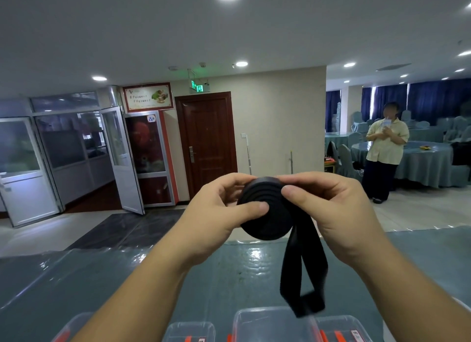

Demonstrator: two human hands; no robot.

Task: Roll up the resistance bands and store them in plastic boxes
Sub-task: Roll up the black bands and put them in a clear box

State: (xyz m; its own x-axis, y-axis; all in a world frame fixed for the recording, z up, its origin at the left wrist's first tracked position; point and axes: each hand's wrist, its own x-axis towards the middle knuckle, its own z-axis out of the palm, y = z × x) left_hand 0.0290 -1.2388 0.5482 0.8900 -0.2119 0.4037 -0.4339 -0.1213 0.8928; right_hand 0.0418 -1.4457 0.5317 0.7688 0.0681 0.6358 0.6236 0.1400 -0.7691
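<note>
Half-rolled black band (pixel 265 211) between hands

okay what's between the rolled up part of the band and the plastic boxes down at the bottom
In the head view, only the band's unrolled tail hangs from the black roll toward the clear plastic boxes; behind it lies bare teal table.

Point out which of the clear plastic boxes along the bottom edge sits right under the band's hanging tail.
The second box from the right: the black band's loose loop dangles over its far right corner. The other boxes lie off to either side.

Table (pixel 153 278) (teal) bears plastic boxes (pixel 274 324).
</note>
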